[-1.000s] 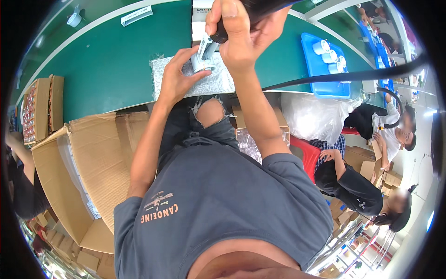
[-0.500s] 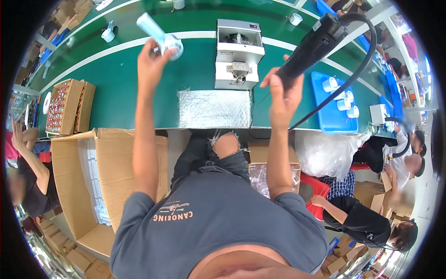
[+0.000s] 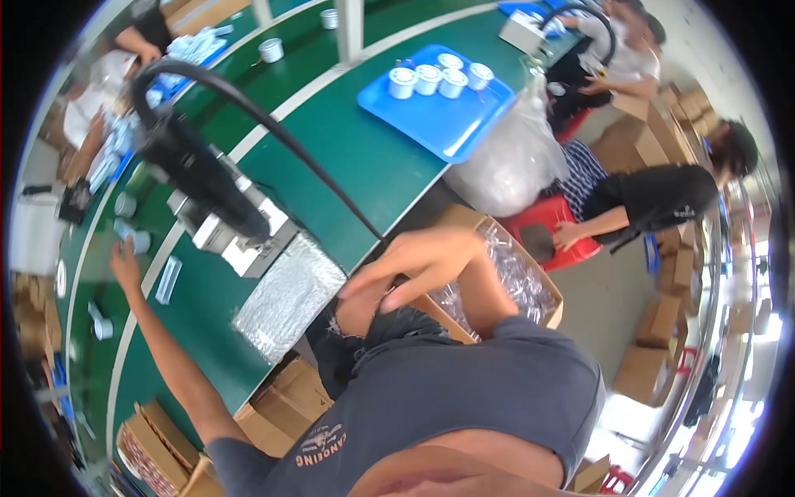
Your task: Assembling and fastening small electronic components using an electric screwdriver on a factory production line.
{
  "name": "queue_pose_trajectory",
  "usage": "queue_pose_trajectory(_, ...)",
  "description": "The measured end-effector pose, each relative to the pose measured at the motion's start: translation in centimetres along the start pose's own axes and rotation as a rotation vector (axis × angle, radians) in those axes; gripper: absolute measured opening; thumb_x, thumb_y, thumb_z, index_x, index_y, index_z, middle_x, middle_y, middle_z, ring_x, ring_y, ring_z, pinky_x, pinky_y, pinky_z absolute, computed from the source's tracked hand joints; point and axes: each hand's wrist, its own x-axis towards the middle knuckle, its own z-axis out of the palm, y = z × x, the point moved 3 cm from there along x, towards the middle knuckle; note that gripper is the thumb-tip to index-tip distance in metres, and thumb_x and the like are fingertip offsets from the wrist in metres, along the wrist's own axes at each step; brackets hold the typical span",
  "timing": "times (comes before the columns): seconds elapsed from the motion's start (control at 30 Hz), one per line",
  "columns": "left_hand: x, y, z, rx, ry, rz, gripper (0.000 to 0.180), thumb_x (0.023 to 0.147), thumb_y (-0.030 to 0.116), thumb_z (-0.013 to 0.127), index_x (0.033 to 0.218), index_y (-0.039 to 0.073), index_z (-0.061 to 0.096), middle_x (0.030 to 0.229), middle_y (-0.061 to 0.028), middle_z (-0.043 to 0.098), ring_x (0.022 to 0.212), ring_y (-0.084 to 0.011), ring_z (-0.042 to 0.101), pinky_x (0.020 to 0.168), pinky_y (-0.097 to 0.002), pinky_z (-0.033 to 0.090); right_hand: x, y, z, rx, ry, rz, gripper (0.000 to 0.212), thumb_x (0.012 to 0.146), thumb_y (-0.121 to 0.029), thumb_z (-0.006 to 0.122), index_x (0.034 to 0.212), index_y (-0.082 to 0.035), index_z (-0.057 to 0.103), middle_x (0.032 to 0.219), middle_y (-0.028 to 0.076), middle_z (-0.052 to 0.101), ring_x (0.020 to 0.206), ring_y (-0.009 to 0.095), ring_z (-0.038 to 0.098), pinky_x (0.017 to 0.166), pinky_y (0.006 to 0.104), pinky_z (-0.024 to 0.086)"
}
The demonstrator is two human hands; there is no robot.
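My left hand (image 3: 126, 267) reaches far across the green bench to the belt, its fingertips on a white cylindrical part with a pale blue handle (image 3: 137, 240). Blur makes the grip hard to read, but the fingers look closed on it. Over my lap, my right hand (image 3: 435, 261) is open, fingers spread and nothing in it. The black electric screwdriver (image 3: 211, 178) hangs by its thick cable above a grey-white machine (image 3: 248, 261). A pale blue elongated piece (image 3: 169, 280) lies on the bench near my left forearm.
A silver foil-covered pad (image 3: 286, 298) lies before the machine. White cylindrical parts stand on a blue tray (image 3: 455, 141). A carton of clear plastic pieces (image 3: 553, 311) is below my right arm. Another person sits at a red stool (image 3: 563, 248); others work along the belt.
The view has turned to the right. My right hand has let go of the screwdriver and dropped toward my lap. My left hand has carried the handled part out to the belt.
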Motion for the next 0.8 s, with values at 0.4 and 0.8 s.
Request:
queue_pose_trajectory(0.4, -18.9, 17.6, 1.0, 0.020, -0.027, 0.179, 0.045, 0.095, 0.012, 0.064, 0.140, 0.010, 0.058, 0.138, -0.0221, 0.059, 0.128, -0.0424, 0.056, 0.106, -0.0483, 0.048, -32.5, 13.6, -30.0, -1.381, 1.217, 0.824, 0.065, 0.079, -0.023, 0.076, 0.141, -0.016, 0.060, 0.138, 0.020, 0.064, 0.131, 0.040, 0.057, 0.112, 0.0454, 0.045)
queue_pose_trajectory(0.8, -28.1, 31.5, -11.3, -1.221, -0.046, -0.234, 0.038, 0.088, -0.003, 0.077, 0.122, 0.001, 0.059, 0.122, -0.0147, 0.071, 0.108, -0.0171, 0.067, 0.094, -0.0309, 0.055, 1.7, 3.1, 5.2, 0.113, 0.450, -0.163, 0.064, 0.077, -0.024, 0.086, 0.129, 0.007, 0.063, 0.125, 0.019, 0.062, 0.116, 0.030, 0.063, 0.100, 0.0390, 0.050)
